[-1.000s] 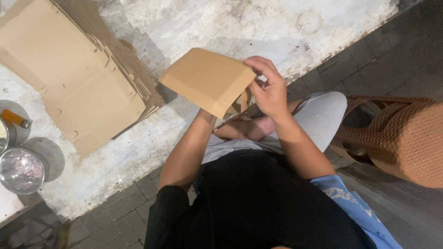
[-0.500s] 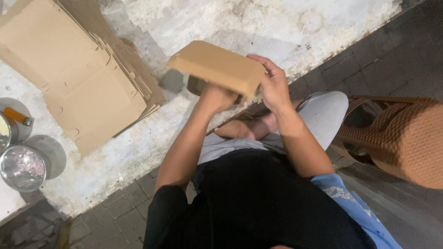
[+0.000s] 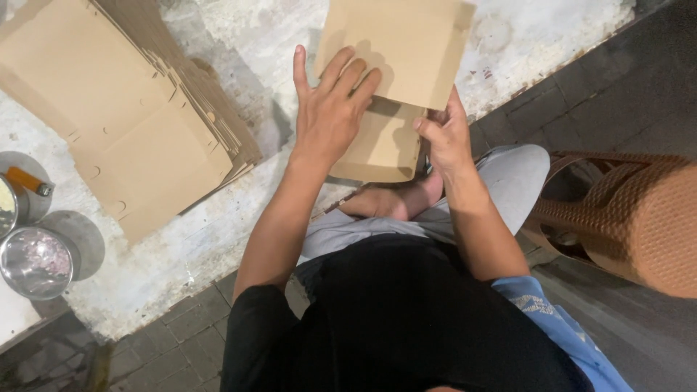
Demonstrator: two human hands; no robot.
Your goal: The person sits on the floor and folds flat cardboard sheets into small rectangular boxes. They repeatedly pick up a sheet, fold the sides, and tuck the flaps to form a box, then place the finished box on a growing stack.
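Far left, at frame edge: round metal tin (image 3: 35,263) with shiny lid, on pale whitewashed floor slab (image 3: 218,239); above it a second tin (image 3: 11,207), partly cut off, with small orange lighter-shaped item (image 3: 29,181) resting on top.

Upper left: stack of flat brown cardboard blanks (image 3: 123,123), die-cut with slots and tabs, fanned slightly at right-hand edge, lying on slab.

Centre: left hand (image 3: 330,109), fingers spread and flat, palm down, pressed on lower panel of cardboard box (image 3: 396,65). Box brown, partly folded, upper flap raised toward top of frame, lower part against slab edge and just above lap. Well apart from stack of blanks.

Right of centre: right hand (image 3: 446,134), at right lower edge of box, thumb and fingers pinching edge of panel.

Below hands: bare foot (image 3: 392,202) tucked across lap, grey trouser leg (image 3: 501,181), black shirt (image 3: 406,319), scrap of blue cloth (image 3: 559,327) at lower right.

Far right: brown woven wicker basket (image 3: 624,218) on dark brick paving (image 3: 610,94), near knee, not touching box.
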